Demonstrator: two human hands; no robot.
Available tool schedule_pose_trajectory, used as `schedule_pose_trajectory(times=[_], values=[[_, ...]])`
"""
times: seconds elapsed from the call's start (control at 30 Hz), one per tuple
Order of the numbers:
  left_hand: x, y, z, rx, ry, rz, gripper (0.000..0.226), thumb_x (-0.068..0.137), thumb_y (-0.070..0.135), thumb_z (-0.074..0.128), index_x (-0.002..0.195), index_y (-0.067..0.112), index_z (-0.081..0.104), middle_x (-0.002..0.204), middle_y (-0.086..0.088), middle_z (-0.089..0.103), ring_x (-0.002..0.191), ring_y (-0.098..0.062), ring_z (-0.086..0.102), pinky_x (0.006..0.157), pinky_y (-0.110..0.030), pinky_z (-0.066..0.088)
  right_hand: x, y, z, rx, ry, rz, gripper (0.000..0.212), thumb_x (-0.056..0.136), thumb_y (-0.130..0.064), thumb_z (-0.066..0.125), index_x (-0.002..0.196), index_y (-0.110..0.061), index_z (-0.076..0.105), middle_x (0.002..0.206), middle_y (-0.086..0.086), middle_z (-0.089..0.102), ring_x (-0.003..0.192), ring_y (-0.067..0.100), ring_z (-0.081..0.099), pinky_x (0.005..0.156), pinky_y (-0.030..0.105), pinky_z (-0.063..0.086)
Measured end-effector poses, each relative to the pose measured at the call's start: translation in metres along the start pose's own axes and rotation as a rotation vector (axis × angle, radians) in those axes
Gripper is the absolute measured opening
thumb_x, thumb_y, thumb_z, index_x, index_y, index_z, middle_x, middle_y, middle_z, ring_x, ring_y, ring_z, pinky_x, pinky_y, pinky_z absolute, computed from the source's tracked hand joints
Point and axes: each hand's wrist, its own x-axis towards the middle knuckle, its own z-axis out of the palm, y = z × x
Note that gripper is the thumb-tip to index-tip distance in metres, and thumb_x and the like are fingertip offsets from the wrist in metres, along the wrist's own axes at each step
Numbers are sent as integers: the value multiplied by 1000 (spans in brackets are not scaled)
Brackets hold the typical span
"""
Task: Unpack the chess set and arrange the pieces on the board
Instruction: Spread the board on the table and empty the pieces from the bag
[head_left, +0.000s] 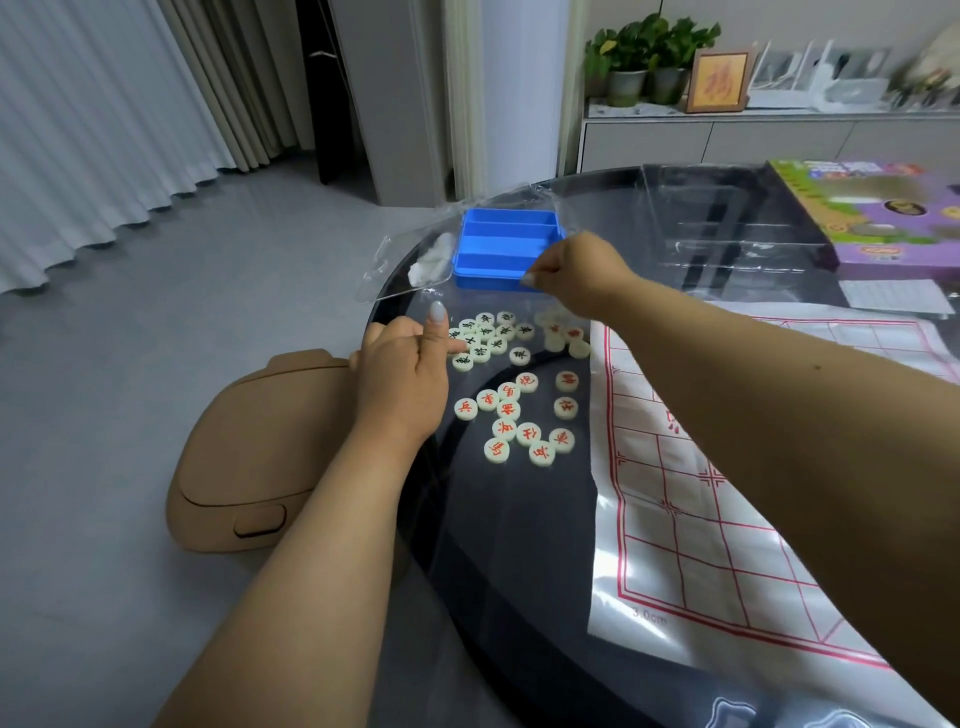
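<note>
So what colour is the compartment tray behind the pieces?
Bright blue; the tray shows clearly in the head view, just behind the right hand.

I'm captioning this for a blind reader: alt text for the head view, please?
Two bare hands, left hand and right hand, hover over loose round chess pieces on a dark table, between an empty blue tray and an unfolded red-lined paper board.

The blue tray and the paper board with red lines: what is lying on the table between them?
In the head view, loose round chess pieces lie on the dark table between the blue tray and the board. The right hand hovers over that stretch.
</note>
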Motion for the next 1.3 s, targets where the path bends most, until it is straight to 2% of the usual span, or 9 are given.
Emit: schedule_pose_trajectory(times=[0.1, 0.2, 0.43, 0.63, 0.7, 0.83, 0.97, 1.07, 1.3], values=[[-1, 0, 0, 14, -23, 3, 76, 95, 60, 11, 93, 21, 76, 78, 29, 50, 99, -4, 35, 104, -37, 27, -5, 12, -18, 8, 4, 65, 24, 89, -24, 64, 106, -9, 72, 111, 7, 69, 95, 20, 61, 89, 31, 48], [-2, 1, 1, 21, -48, 4, 79, 87, 63, 8, 96, 21, 75, 79, 29, 51, 100, -2, 33, 99, -26, 19, -15, 20, -23, -29, -62, 93, 21, 85, -19, 69, 104, -12, 73, 108, 7, 70, 99, 23, 63, 94, 35, 49], [-2, -1, 3, 75, -69, 45, 89, 86, 73, 3, 97, 20, 74, 76, 32, 50, 99, 1, 32, 92, -22, 15, -28, 15, -10, -114, -125, 17, 22, 87, -21, 65, 107, -18, 72, 106, 0, 69, 93, 17, 63, 86, 30, 51], [-2, -1, 2, 72, -57, 40, 83, 89, 70, 8, 96, 20, 74, 77, 32, 49, 99, 0, 33, 93, -23, 16, -17, 7, 5, -79, -106, 64, 13, 83, -27, 69, 95, -23, 73, 92, -1, 71, 77, 14, 63, 79, 34, 56], [-2, -1, 2, 66, -53, 41, 84, 89, 70, 7, 96, 20, 74, 77, 32, 50, 100, 1, 33, 94, -22, 15, -14, 6, 5, -69, -122, 81, 15, 84, -24, 69, 98, -22, 71, 91, -1, 69, 73, 14, 62, 78, 33, 57], [-1, -3, 4, 56, -54, 37, 84, 89, 70, 7, 96, 22, 74, 79, 30, 51, 101, 0, 34, 94, -22, 14, -8, 2, 3, -155, -172, 96, 19, 85, -24, 67, 102, -18, 73, 99, 3, 70, 85, 20, 66, 85, 37, 56], [0, -4, 4, 55, -43, 34, 84, 89, 70, 6, 95, 22, 75, 79, 30, 52, 100, 0, 34, 94, -23, 16, -7, -5, 3, -236, -245, 93, 21, 84, -27, 67, 101, -15, 72, 94, 2, 73, 81, 18, 67, 84, 37, 56], [-1, -3, 4, 59, -52, 35, 81, 92, 67, 8, 96, 21, 74, 78, 30, 51, 99, 0, 34, 95, -24, 17, -6, -5, 7, -268, -199, 66, 21, 86, -27, 65, 101, -13, 71, 96, 6, 72, 85, 23, 65, 84, 39, 55], [0, -4, 4, 59, -40, 43, 83, 90, 70, 8, 94, 22, 75, 80, 29, 52, 99, 0, 34, 94, -24, 16, -1, 6, 10, -125, -141, 156, 23, 93, -20, 54, 105, -7, 68, 101, 14, 69, 74, 20, 58, 76, 34, 54]])
